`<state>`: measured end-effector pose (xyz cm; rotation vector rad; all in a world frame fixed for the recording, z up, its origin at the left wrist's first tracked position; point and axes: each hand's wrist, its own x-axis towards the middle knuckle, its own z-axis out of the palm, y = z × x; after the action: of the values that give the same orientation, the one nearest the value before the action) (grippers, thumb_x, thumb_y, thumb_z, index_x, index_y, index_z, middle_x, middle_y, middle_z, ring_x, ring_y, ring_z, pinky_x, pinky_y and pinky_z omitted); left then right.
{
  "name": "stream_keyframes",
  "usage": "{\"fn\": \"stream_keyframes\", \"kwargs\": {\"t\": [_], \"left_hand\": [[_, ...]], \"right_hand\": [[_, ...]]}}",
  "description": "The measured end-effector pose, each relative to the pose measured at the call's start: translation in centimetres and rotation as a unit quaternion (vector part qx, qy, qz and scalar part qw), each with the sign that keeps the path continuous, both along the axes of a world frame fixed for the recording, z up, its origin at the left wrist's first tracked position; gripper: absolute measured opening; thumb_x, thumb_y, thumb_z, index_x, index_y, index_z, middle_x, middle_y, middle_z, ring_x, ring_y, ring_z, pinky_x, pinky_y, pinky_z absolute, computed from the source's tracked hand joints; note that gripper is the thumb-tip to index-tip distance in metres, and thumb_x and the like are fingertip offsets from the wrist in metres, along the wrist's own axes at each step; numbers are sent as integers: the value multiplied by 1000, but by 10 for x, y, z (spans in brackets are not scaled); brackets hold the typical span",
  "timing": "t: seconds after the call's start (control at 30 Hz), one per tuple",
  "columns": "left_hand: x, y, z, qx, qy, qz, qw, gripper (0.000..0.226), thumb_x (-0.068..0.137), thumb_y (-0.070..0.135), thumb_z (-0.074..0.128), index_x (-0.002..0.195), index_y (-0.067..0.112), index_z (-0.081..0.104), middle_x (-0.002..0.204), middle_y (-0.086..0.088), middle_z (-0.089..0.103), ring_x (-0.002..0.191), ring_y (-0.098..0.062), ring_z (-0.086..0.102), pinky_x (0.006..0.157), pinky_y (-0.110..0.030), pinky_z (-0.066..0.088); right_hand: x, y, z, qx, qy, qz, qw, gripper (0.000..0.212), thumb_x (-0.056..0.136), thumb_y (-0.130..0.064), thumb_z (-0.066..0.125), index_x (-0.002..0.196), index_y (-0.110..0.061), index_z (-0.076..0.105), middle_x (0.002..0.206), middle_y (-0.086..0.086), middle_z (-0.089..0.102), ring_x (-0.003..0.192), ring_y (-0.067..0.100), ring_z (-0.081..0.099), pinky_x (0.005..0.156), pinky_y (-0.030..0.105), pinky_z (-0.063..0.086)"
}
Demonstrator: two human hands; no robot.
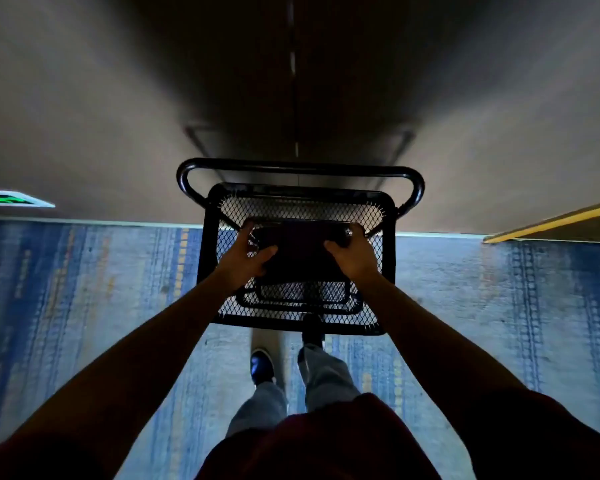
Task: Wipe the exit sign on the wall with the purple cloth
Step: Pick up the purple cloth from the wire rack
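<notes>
In the centre of the frame both hands are closed on a dark, flat, rectangular bundle lying on the top shelf of a black metal mesh cart (388, 216). The left hand (245, 261) has its fingers (248, 232) curled over the bundle's left edge with the thumb on top; the right hand (352, 254) grips the right edge the same way. In this dim light I cannot tell whether the bundle is the purple cloth (300, 251), though it seems likely. A folded cloth should be light, soft and limp, so a bunched grip in one palm would probably serve better than a pinch at an edge. The green-lit exit sign (13, 198) sits low on the wall at the far left of the frame, just above the blue patterned carpet (101, 289), well apart from the cart. It looks rigid and fixed; light pressure should suit its face.
</notes>
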<state>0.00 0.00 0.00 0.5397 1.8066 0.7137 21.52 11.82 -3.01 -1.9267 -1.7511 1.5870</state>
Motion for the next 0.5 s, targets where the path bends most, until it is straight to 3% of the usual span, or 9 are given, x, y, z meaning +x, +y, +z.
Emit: {"fn": "stream_keyframes", "kwargs": {"t": [0.1, 0.2, 0.3, 0.37, 0.5], "left_hand": [[0, 1, -3, -9, -42, 10, 999, 84, 93, 28, 73, 161, 33, 23, 138, -19, 61, 117, -37, 68, 98, -50, 57], [4, -1, -5, -26, -38, -10, 999, 83, 92, 33, 74, 160, 34, 26, 137, -11, 64, 110, -24, 71, 86, -33, 62], [11, 4, -11, -41, -3, -52, 998, 82, 92, 36, 73, 160, 28, 28, 146, -8, 58, 127, -28, 62, 101, -43, 56], [18, 5, -15, -52, 28, -97, 994, 82, 92, 36, 74, 160, 24, 29, 152, -8, 52, 135, -28, 55, 107, -42, 51], [17, 1, -18, -60, 42, -133, 988, 86, 89, 33, 78, 159, 23, 30, 155, -7, 48, 136, -28, 54, 112, -43, 45]], "right_hand": [[-4, 4, -1, 21, -30, -26, 999, 76, 93, -37, 77, 154, -15, 38, 140, 15, 66, 125, 37, 66, 107, 51, 53], [-5, 3, -4, 8, -44, -21, 999, 77, 91, -41, 78, 152, -13, 40, 139, 14, 66, 121, 36, 68, 104, 51, 56], [-6, -1, -6, 9, -38, 2, 999, 80, 90, -47, 77, 151, -13, 39, 138, 13, 67, 121, 35, 68, 102, 44, 55], [-5, -6, -7, 33, -42, 44, 998, 78, 89, -52, 76, 150, -17, 40, 135, 10, 68, 121, 33, 68, 96, 39, 52], [-6, -10, -12, 60, -76, 134, 986, 72, 94, -36, 74, 156, -27, 38, 138, 15, 64, 124, 35, 65, 101, 45, 53]]}}
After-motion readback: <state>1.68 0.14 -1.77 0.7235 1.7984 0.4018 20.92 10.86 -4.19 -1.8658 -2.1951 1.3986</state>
